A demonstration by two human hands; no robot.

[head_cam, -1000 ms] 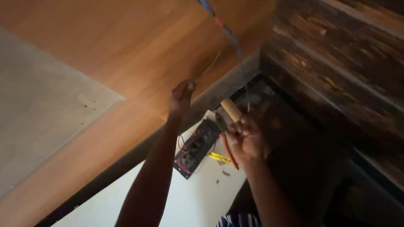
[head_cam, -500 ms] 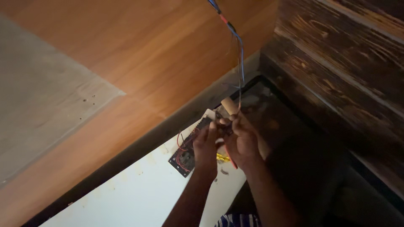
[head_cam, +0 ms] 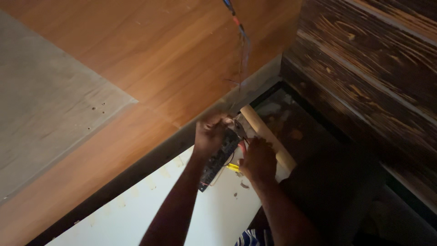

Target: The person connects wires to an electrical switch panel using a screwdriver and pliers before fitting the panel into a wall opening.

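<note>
The left hand [head_cam: 210,134] is raised to the upper end of a dark electrical box [head_cam: 219,157] that sits in the white wall [head_cam: 136,214]. Its fingers are curled closed around the top part of this box, near the place where the wires come in. The right hand [head_cam: 258,160] is just beside the box on its right side. It is closed like a fist around a tool with red handles [head_cam: 243,146]; only a small part of the handles shows above the hand, so I cannot tell what kind of tool it is. The two hands are very near each other, almost touching, with the box between them.

A bundle of thin wires [head_cam: 243,50] hangs down from the top of the view, with blue and red colour on it, and reaches to the area just above the left hand. A thin red wire [head_cam: 214,180] also loops out at the lower end of the box. A small yellow piece [head_cam: 233,167] lies just below the right hand, next to the box.

Behind the right hand a pale wooden stick [head_cam: 268,136] lies tilted, from the box toward the lower right. Above the hands there is an orange wooden ceiling panel [head_cam: 150,59] and a grey panel [head_cam: 45,109] on the left. On the right side is dark rough wood [head_cam: 364,68].
</note>
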